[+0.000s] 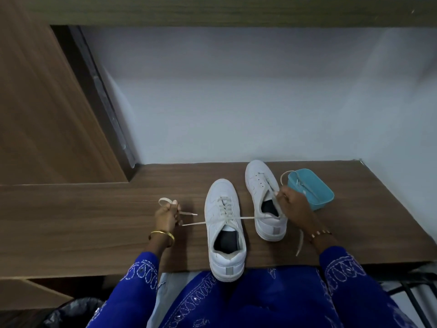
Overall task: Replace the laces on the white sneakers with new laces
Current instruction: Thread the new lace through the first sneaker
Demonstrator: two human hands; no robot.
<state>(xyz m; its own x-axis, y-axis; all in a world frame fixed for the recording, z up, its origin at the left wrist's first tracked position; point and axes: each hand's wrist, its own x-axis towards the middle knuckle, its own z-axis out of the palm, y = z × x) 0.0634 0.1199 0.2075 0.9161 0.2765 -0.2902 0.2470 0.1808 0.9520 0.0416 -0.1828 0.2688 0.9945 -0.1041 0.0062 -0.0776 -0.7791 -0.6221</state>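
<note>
Tensioning of a lace across the near sneaker [224, 223], which stands on the tabletop [94, 209] with its heel over the front edge. The left hand [166, 215] is curled round one lace end [189, 224], a loop showing above its fingers; the right hand [294, 204] pinches the other run of the lace [254, 217] over the far sneaker [264, 200], which appears only partly laced. A blue tray [312, 189] lies just behind the right hand. To do this step well, both ends should likely be drawn outward evenly, so that the crossings seat flat against the tongue and the two free lengths match before any knot is begun.
</note>
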